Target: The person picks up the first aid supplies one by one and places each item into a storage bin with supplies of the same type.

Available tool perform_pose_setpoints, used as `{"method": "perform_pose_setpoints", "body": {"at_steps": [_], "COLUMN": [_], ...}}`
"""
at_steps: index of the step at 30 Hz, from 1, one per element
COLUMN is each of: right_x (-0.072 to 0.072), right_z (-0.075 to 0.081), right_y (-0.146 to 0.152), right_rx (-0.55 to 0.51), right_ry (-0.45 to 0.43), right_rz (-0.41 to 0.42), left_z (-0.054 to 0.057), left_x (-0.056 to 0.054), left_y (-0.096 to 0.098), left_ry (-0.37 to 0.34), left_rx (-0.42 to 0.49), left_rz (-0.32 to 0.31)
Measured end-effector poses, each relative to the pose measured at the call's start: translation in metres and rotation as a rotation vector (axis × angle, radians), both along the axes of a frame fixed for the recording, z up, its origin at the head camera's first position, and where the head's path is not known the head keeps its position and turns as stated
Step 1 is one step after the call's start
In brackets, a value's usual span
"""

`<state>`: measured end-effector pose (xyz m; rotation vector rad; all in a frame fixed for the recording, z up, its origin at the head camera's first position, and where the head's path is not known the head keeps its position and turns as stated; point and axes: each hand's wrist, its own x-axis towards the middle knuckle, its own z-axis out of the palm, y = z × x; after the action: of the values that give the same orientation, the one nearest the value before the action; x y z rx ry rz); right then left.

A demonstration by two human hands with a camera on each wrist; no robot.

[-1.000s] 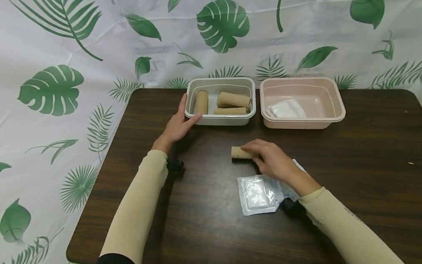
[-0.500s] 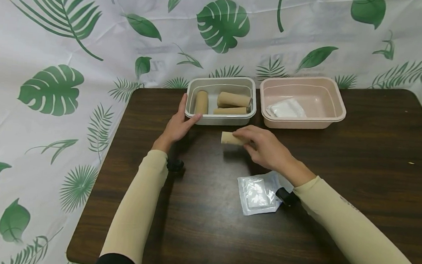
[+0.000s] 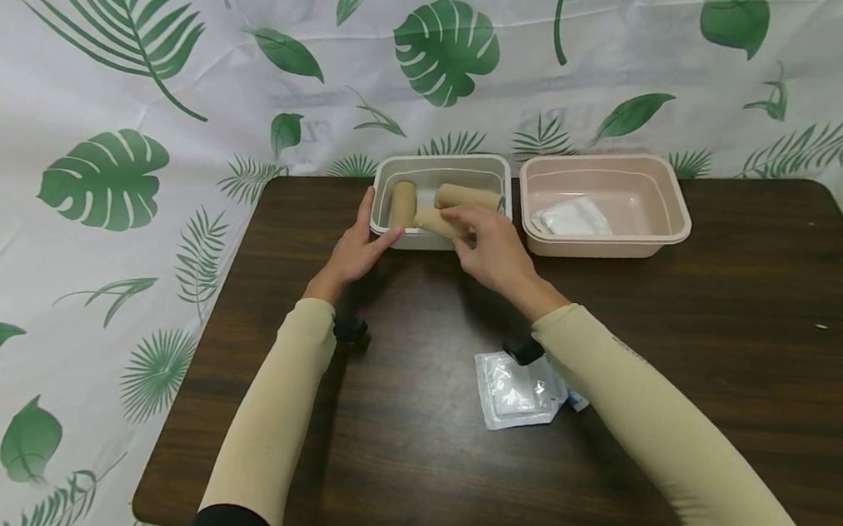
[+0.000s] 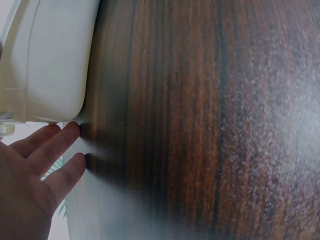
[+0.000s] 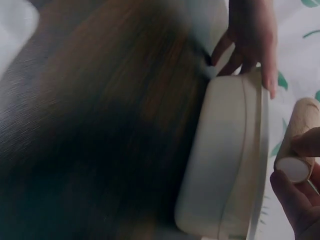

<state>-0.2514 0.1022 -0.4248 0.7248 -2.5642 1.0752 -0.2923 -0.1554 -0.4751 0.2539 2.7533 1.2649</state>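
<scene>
My left hand (image 3: 350, 253) rests on the near left corner of a pale grey plastic box (image 3: 393, 160), its thumb at the front rim and its fairly straight fingers against the side. Over the front of this box, my right hand (image 3: 494, 248) pinches a tan bandage roll (image 3: 436, 222). The roll's pale round end (image 5: 293, 170) shows between thumb and fingers in the right wrist view. Inside the box lie an upright-lying tan roll (image 3: 403, 204) at the left and another tan roll (image 3: 468, 198) at the back right. The right hand hides the box's front right part.
To the right stands a pink plastic box (image 3: 645, 199) with a white packet (image 3: 573, 216) in it. A clear-and-white sealed packet (image 3: 518, 391) lies on the dark wooden table (image 3: 389, 461) below my right forearm. A leaf-patterned sheet (image 3: 261, 32) hangs behind the table.
My right hand has lifted the bandage roll off the table and carried it up and left to the grey box. The left hand has stayed at the box's corner.
</scene>
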Motion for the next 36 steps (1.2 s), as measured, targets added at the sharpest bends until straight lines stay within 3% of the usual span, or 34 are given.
{"method": "perform_pose_setpoints", "body": {"at_steps": [12,18,23,36], "right_x": [-0.028,-0.035,-0.034,-0.029], "right_z": [-0.001,0.002,0.000,-0.002], "right_y": [-0.032,-0.044,-0.049,-0.043], "right_rx": [-0.033,-0.155,-0.163,-0.084], "right_ry": [-0.104,-0.241,-0.308,-0.281], "right_rz": [-0.108,-0.216,-0.154,-0.075], "left_z": [0.000,-0.001,0.000,-0.003], "left_x": [-0.001,-0.001,-0.002,-0.002], "left_y": [0.001,0.001,0.001,0.001], "left_ry": [-0.001,-0.005,0.000,0.001], "left_rx": [0.014,0.019,0.013,0.006], "left_rz": [0.011,0.002,0.000,0.014]}}
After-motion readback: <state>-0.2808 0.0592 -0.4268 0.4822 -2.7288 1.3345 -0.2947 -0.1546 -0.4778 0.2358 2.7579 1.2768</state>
